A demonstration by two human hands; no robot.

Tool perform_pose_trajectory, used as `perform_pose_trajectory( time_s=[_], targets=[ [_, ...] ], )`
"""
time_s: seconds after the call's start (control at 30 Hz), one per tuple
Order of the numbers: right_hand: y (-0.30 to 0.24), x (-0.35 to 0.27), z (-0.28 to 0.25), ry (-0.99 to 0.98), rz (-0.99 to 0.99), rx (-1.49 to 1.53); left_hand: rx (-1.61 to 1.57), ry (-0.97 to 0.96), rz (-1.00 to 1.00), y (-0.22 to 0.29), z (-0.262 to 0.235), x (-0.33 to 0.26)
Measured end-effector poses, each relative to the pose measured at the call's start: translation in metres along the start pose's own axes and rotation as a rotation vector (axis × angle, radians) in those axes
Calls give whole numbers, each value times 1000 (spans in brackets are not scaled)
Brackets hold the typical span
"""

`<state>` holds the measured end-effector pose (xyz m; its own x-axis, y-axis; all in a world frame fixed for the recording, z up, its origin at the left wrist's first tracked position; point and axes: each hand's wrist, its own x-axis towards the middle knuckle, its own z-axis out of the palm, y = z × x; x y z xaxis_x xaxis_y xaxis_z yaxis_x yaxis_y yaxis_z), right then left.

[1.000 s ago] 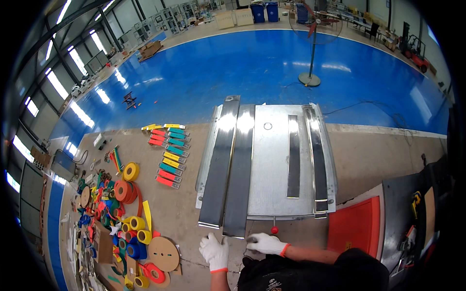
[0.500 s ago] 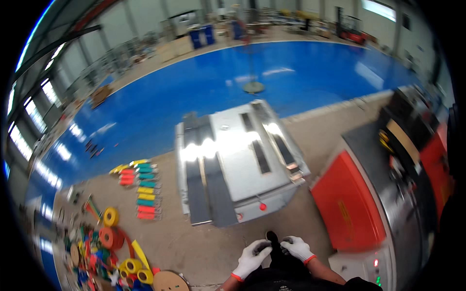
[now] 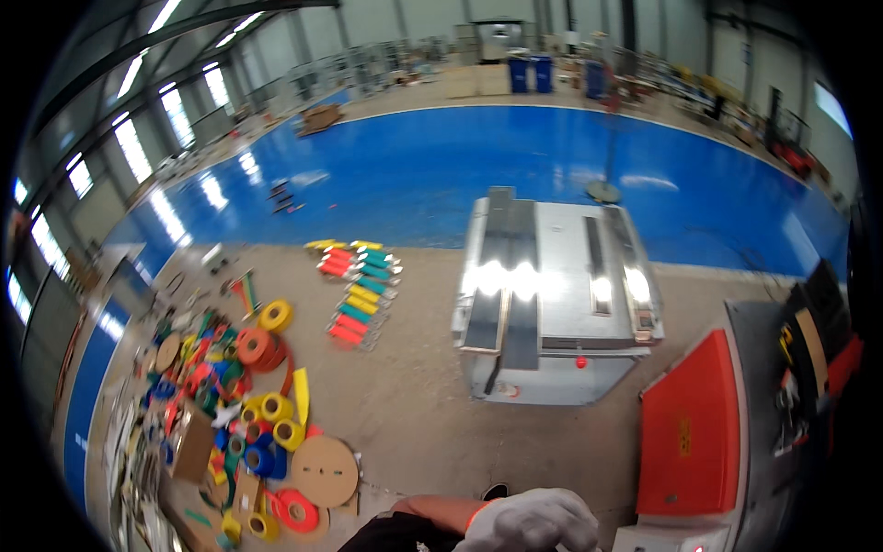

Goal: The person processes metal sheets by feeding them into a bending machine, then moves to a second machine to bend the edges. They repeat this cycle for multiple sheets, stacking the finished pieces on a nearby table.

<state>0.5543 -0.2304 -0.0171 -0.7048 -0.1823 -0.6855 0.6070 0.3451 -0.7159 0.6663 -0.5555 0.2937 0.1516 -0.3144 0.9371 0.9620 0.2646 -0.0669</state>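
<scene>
My left hand [image 3: 538,523], in a white glove with an orange cuff, reaches across the lower edge in front of my body. Its back faces up and it is smeared by motion, with the fingertips cut off by the frame, so I cannot tell what it holds. My right hand is out of view. Beyond my hand stands a grey metal cabinet [image 3: 558,313] with long dark strips [image 3: 522,322] lying on its top and a red button [image 3: 580,362] on its near side.
A red machine panel [image 3: 688,432] with a dark worktop [image 3: 763,368] stands at right. Red, yellow and green bundles [image 3: 362,296] lie in rows on the floor. At left, yellow rolls [image 3: 276,406], a cardboard disc [image 3: 325,471] and a box [image 3: 191,443] crowd together. Blue floor [image 3: 441,166] stretches behind.
The view has swung left, so the cabinet now sits farther right and the heap of rolls shows more fully. My hands were apart with curled fingers; now only the left shows, nearer and larger.
</scene>
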Motion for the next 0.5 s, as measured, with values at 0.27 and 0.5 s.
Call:
perform_pose_trajectory(
  time_s=[0.27,0.5],
  targets=[
    [29,-17,-80,-225,-69,-235,473,-105,125,168,120,-13],
    [98,-32,-153,-480,-28,-551,721,-217,159,304,247,-30]
  ],
)
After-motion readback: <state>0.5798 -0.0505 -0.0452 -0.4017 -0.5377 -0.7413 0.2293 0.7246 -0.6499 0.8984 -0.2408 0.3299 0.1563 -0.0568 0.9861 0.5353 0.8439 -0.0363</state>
